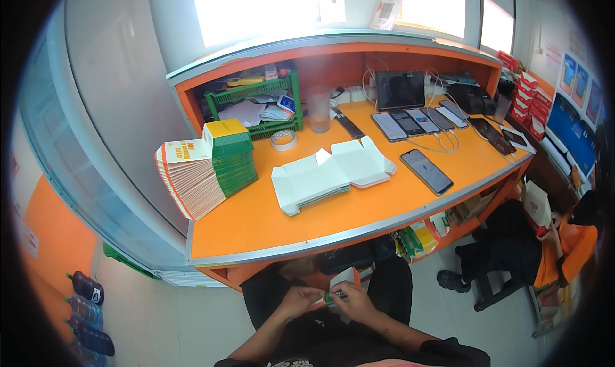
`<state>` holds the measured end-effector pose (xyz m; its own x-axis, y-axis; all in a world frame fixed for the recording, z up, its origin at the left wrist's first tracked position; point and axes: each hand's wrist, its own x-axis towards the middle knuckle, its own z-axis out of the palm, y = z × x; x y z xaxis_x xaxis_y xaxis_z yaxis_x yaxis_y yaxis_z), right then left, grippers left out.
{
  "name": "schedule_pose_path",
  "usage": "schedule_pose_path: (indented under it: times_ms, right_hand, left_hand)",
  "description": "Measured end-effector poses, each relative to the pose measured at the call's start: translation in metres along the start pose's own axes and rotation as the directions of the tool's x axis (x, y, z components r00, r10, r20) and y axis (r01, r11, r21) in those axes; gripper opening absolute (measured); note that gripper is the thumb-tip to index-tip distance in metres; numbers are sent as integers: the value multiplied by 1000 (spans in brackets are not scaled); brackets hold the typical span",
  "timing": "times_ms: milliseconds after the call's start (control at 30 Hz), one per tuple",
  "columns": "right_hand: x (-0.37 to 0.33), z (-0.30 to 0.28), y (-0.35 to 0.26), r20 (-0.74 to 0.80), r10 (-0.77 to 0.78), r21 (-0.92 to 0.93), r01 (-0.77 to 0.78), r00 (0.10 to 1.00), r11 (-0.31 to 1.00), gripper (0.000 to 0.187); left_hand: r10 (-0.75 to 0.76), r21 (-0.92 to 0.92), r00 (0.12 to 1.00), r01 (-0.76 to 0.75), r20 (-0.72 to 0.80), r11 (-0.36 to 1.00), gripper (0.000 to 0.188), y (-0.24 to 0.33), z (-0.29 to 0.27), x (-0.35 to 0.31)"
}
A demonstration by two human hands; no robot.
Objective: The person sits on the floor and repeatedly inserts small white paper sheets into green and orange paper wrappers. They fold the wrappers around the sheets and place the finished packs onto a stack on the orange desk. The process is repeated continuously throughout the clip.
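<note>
Low over my lap, in front of the desk edge, both hands pinch a small folding carton (346, 278) of white card with orange and green printing. My left hand (300, 301) grips its left edge with closed fingers. My right hand (356, 303) is closed on the green part, close to the left fingertips. My fingers cover much of the carton. On the desk ahead lies a pile of flat, unfolded carton blanks (312, 180), white side up. To their left stands a long row of folded cartons (232, 158), packed tightly together in white, orange, green and yellow.
The orange desk (256, 235) has a metal-trimmed front edge. On it are a tape roll (284, 140), a clear cup (318, 110), a green basket (296, 104), a tablet (400, 90) and several phones (426, 171) with cables. A seated person (552, 255) holds a box at the right.
</note>
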<state>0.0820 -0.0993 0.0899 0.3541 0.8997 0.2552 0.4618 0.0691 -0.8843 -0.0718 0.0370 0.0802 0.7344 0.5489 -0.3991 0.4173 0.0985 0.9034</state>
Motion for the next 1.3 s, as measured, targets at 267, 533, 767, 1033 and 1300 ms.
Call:
schedule_pose_path:
  times_ms: [267, 533, 767, 1033, 1300]
  right_hand:
    - [-4, 4, 10, 101, -24, -102, 35, 995, 994, 13]
    - [-1, -7, 2, 161, -28, -32, 34, 987, 999, 12]
    - [2, -10, 11, 367, 211, 49, -245, 906, 968, 12]
    - [10, -15, 29, 565, 247, 426, -535, 787, 730, 15]
    - [21, -13, 39, 641, 224, 551, -643, 734, 531, 14]
  left_hand:
    - [-43, 25, 999, 44, -17, 999, 25, 5, 5, -8]
    - [48, -38, 998, -47, 30, 998, 27, -6, 4, -6]
    - [-16, 10, 992, 15, 129, 1000, 27, -14, -1, -1]
    - [68, 155, 906, -145, 418, 977, 29, 25, -25, 4]
    - [148, 304, 809, -374, 570, 876, 26, 64, -33, 20]
